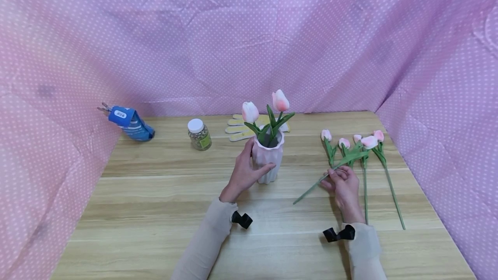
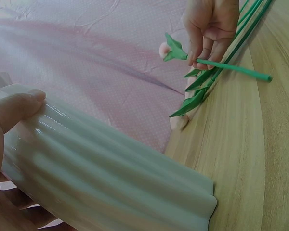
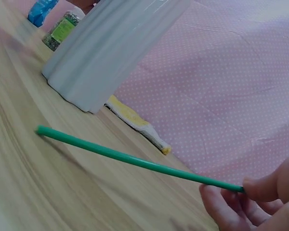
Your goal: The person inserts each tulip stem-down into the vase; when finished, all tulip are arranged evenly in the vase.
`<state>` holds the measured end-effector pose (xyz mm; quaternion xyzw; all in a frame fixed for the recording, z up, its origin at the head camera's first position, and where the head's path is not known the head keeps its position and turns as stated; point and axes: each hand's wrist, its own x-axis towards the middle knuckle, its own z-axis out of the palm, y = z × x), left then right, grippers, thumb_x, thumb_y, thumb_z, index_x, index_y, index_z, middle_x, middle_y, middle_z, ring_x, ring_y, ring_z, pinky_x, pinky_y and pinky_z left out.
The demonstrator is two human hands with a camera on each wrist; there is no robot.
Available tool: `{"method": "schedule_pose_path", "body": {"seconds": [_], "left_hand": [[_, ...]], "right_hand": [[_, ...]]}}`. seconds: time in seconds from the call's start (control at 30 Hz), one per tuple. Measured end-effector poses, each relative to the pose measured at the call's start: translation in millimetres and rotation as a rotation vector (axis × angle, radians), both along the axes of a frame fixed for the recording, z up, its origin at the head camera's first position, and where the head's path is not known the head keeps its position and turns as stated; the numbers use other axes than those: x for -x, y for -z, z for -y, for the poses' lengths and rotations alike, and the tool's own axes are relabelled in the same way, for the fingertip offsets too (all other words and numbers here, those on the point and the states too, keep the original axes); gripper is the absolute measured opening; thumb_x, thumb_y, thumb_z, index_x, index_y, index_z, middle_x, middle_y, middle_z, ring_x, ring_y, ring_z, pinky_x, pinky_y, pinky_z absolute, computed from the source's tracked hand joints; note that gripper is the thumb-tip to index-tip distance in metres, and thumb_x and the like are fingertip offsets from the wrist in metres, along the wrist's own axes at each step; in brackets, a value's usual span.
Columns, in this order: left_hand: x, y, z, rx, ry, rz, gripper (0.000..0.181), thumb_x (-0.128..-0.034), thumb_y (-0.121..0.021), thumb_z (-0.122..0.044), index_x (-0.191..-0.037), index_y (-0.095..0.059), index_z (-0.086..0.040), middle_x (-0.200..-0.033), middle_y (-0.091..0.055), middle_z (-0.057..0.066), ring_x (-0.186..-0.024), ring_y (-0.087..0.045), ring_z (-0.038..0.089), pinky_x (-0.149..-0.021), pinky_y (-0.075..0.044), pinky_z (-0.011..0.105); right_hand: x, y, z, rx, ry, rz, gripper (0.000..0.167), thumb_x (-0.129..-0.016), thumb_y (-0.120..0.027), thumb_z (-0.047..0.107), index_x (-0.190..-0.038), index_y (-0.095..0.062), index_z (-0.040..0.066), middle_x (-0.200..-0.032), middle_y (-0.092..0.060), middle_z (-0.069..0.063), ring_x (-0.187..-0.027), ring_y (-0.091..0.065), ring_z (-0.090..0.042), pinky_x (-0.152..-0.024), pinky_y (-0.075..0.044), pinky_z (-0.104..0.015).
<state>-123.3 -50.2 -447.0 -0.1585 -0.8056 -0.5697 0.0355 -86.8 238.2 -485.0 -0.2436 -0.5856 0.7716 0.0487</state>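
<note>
My right grip (image 1: 344,187) pinches a pink tulip (image 1: 351,157) by its stem, thumb against fingers; from my distant post I judge that a light hold could let it roll, and leaves overlapping the loose tulips (image 1: 379,155) could snag and drag one along. The flower crosses the grip aslant, bloom beyond the fingers, bare stem end jutting out on the side of the fluted vase (image 1: 268,154), apart from it. Around that vase curls my left grip (image 1: 245,170); too hard a push near the rim could tip it on the tabletop (image 1: 288,245), spilling the two standing blooms (image 1: 281,101).
</note>
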Motion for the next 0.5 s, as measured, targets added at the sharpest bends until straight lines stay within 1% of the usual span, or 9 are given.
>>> {"method": "schedule_pose_path", "body": {"seconds": [0.27,0.4,0.5], "left_hand": [[0.2,2.6,0.6,-0.005,0.004,-0.018,0.085,-0.0822,-0.083,-0.025,-0.152,-0.034,-0.019,-0.149,-0.051,0.008,-0.138,-0.051,0.03,-0.111,-0.045,0.056],[0.0,2.0,0.9,-0.006,0.006,-0.018,0.086,-0.0822,-0.083,-0.025,-0.152,-0.034,-0.018,-0.149,-0.051,0.008,-0.138,-0.051,0.03,-0.112,-0.045,0.056],[0.2,2.2,0.8,-0.004,0.007,-0.019,0.085,-0.0825,-0.083,-0.025,-0.152,-0.034,-0.018,-0.149,-0.051,0.008,-0.138,-0.051,0.03,-0.112,-0.045,0.056]], "right_hand": [[2.1,0.6,4.2,0.106,0.122,-0.03,0.017,-0.099,-0.053,-0.003,-0.111,-0.043,0.004,-0.081,-0.064,0.004,-0.069,-0.071,-0.009,-0.064,-0.063,-0.026],[3.5,1.9,5.6,0.164,0.166,-0.063,0.018,-0.098,-0.054,-0.002,-0.108,-0.042,0.006,-0.082,-0.064,0.003,-0.069,-0.071,-0.01,-0.064,-0.063,-0.028],[3.9,2.8,7.0,0.18,0.184,-0.089,0.017,-0.099,-0.054,-0.003,-0.109,-0.042,0.004,-0.083,-0.062,0.002,-0.074,-0.071,-0.01,-0.068,-0.064,-0.029]]}}
